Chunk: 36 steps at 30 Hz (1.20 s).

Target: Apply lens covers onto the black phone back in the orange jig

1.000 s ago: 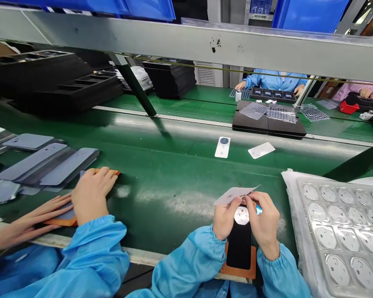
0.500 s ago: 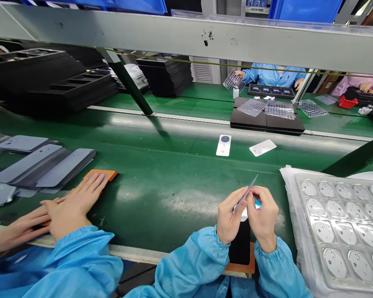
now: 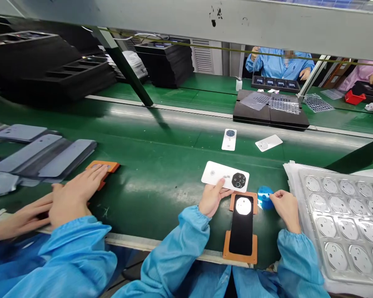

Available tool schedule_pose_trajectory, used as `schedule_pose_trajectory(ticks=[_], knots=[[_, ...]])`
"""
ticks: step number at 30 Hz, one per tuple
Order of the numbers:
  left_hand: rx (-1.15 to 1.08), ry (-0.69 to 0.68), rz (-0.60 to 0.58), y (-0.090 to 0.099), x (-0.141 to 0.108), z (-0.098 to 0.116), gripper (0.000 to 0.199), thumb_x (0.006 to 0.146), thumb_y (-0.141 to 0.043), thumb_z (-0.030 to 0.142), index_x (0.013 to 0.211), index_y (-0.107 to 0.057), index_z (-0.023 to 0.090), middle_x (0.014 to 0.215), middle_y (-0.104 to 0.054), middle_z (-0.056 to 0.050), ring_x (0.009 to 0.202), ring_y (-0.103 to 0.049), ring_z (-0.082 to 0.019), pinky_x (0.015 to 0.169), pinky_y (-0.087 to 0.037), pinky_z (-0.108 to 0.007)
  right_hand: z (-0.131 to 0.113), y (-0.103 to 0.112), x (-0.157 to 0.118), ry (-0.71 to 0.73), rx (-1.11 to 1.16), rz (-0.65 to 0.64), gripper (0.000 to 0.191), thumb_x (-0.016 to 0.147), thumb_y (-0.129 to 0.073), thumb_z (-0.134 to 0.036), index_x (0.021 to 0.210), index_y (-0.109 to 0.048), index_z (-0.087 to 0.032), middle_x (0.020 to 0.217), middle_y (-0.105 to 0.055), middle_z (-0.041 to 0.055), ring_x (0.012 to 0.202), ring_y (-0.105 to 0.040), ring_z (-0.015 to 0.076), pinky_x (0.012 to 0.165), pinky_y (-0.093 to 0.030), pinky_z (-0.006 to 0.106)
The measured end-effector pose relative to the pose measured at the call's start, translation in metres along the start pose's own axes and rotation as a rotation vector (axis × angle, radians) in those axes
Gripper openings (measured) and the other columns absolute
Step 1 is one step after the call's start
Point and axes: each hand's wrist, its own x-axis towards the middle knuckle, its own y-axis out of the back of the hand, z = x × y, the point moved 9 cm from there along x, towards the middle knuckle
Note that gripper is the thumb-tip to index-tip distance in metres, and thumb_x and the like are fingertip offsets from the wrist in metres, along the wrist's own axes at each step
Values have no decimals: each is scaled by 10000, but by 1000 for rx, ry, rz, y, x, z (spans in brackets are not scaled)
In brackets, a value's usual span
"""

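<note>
My left hand (image 3: 211,199) grasps a white panel (image 3: 225,176) by its lower edge, with the thumb on the top face and the fingers underneath. The dark round part (image 3: 238,180) of this panel is at its right end. My right hand (image 3: 286,207) pinches, with finger and thumb, the edge of a round blue film (image 3: 265,198); I cannot tell if the film touches the table (image 3: 161,178).

Between my two forearms there is an orange holder (image 3: 255,246) near the table edge, and a black panel (image 3: 240,234) lies on it. On the upper end of the black panel is a white disc (image 3: 244,205).

Farther from me, two white cards, one upright (image 3: 229,142) and one slanted (image 3: 269,142), lie apart on the table. At my right is a clear tray (image 3: 322,256) with rows of white round pieces (image 3: 348,228). On my left, a co-worker's hand (image 3: 76,194) presses over another orange holder (image 3: 112,166), near grey panels (image 3: 66,157). Across the table, a person in blue (image 3: 275,66) sits behind a black tray (image 3: 275,88).
</note>
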Motion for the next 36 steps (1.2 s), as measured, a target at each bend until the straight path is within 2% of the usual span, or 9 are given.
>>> schedule_pose_trajectory(ticks=[3, 5, 7, 10, 12, 15, 19, 24, 36], knots=[[138, -60, -60, 7, -10, 19, 566, 767, -767, 486, 1178, -662, 111, 1250, -643, -154, 1097, -660, -288, 910, -593, -388, 11, 9, -12, 46, -152, -25, 272, 817, -537, -328, 586, -546, -186, 539, -555, 32, 531, -519, 168, 526, -317, 271], [411, -187, -161, -1, -24, 31, 400, 855, -681, 441, 1100, -715, 127, 1198, -673, -131, 1114, -655, -286, 946, -580, -383, -8, 26, -28, 160, -119, 85, 248, 877, -531, -357, 716, -601, -182, 650, -617, 38, 580, -558, 168, 539, -382, 278], [757, -409, -388, -24, -47, 36, 299, 937, -571, 331, 1125, -721, 154, 1195, -679, -111, 1146, -645, -264, 1016, -545, -372, -43, 38, -52, 408, -19, 173, 222, 914, -538, -356, 974, -650, -175, 905, -686, 73, 777, -643, 187, 657, -499, 304], [1205, -841, -666, -50, -86, 21, 388, 980, -456, 184, 1347, -582, 188, 1330, -604, -102, 1268, -572, -216, 1099, -491, -363, -90, 27, -97, 842, -9, 133, 317, 952, -488, -224, 1244, -606, -185, 1196, -649, 107, 1092, -627, 208, 902, -541, 349], [1435, -1061, -665, -53, -98, 5, 430, 986, -431, 151, 1409, -499, 182, 1343, -591, -111, 1303, -541, -196, 1085, -506, -348, -98, 12, -119, 997, -81, 120, 369, 949, -420, -116, 1253, -618, -186, 1201, -654, 104, 1118, -624, 207, 942, -542, 366], [1648, -1222, -598, -51, -101, -14, 387, 988, -424, 144, 1364, -513, 146, 1285, -625, -112, 1276, -564, -192, 1038, -541, -315, -90, -5, -130, 1070, -153, 171, 390, 934, -411, -56, 1244, -628, -150, 1172, -672, 108, 1096, -642, 213, 934, -562, 376], [1730, -1278, -552, -47, -100, -21, 330, 973, -432, 119, 1282, -546, 97, 1262, -631, -129, 1222, -603, -215, 973, -576, -308, -85, -12, -130, 1118, -197, 199, 359, 940, -438, -42, 1238, -625, -110, 1194, -669, 114, 1106, -644, 222, 938, -576, 377], [1788, -1173, -544, -37, -89, -28, 374, 975, -416, 122, 1338, -506, 109, 1274, -613, -156, 1257, -577, -224, 933, -583, -308, -85, -18, -122, 1120, -216, 146, 372, 941, -422, -36, 1224, -644, -132, 1187, -672, 109, 1094, -651, 212, 957, -572, 379], [1958, -1119, -532, -39, -90, -42, 418, 973, -353, 156, 1341, -517, 46, 1412, -494, -218, 1366, -452, -296, 1129, -391, -452, -74, -54, -123, 1054, -449, 31, 535, 889, -331, -18, 1387, -524, -38, 1435, -500, 170, 1353, -454, 292, 1097, -441, 470]])
